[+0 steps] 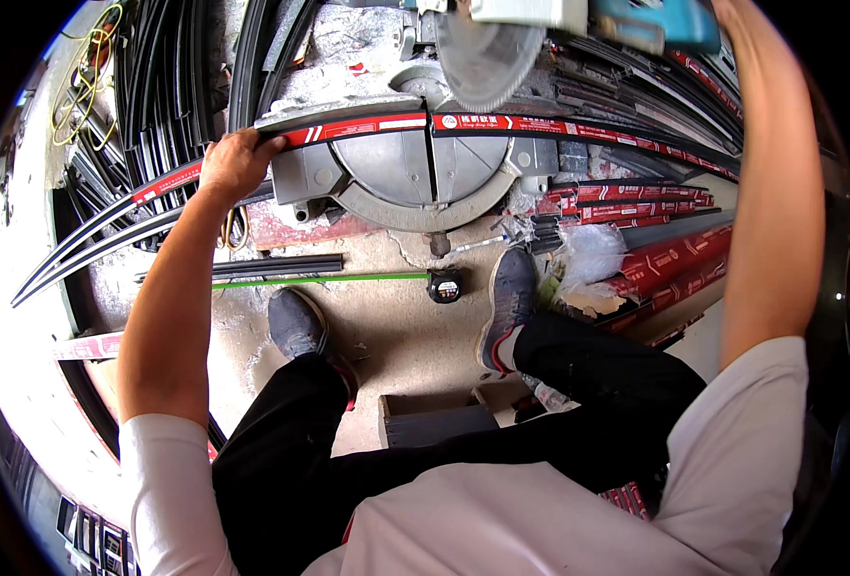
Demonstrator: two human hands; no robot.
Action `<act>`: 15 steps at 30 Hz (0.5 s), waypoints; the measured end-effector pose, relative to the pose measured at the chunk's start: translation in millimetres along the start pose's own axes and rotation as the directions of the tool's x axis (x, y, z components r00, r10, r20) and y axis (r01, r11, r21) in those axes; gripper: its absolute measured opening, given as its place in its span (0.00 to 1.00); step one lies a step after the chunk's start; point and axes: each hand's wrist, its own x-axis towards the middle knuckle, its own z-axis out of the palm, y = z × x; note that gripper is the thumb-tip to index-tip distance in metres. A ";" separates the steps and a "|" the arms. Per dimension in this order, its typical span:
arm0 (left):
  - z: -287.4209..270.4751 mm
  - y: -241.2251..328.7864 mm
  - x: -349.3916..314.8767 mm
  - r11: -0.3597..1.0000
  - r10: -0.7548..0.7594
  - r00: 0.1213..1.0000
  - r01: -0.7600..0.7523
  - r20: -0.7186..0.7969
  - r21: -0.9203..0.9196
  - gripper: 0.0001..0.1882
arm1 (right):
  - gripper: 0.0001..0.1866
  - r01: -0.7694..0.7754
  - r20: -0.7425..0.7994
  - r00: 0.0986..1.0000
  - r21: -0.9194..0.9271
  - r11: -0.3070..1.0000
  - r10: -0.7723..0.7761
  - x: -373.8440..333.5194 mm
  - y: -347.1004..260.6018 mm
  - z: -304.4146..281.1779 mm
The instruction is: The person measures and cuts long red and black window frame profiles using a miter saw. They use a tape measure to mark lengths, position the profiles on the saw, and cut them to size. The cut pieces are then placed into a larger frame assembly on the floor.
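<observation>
A black metal strip with red film (367,126) lies along the fence of a miter saw (358,168). My left hand (238,163) is closed over its left part, fingers at the fence. A second red-filmed length (559,127) continues to the right, with a narrow dark gap between the two at the table slot. Just behind that gap, the round saw blade (490,58) hangs raised above the strips. My right arm reaches up to the teal motor housing (665,21); my right hand (729,13) is at the picture's edge, its fingers hidden.
A green tape measure (443,285) lies pulled out on the floor between my shoes. Dark strips (170,86) are piled at back left. Red-wrapped bundles (674,259) and crumpled plastic (590,252) lie at right. A grey box (439,427) sits below my legs.
</observation>
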 end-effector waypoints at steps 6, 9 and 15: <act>-4.9 -16.2 -18.2 0.998 -0.046 0.998 0.047 -0.033 0.046 0.32 | 0.16 -0.024 -0.328 0.945 -0.051 0.998 0.006 -113.2 -2.4 70.1; -1.9 -10.6 -12.1 0.998 -0.054 0.998 0.054 -0.016 0.026 0.32 | 0.17 -0.095 -0.392 0.917 -0.028 0.995 0.077 -158.8 20.3 83.7; -7.6 -0.3 -11.3 0.996 -0.083 0.996 0.083 0.021 0.018 0.32 | 0.23 0.127 -0.488 0.871 0.130 0.983 -0.048 -213.1 72.8 125.1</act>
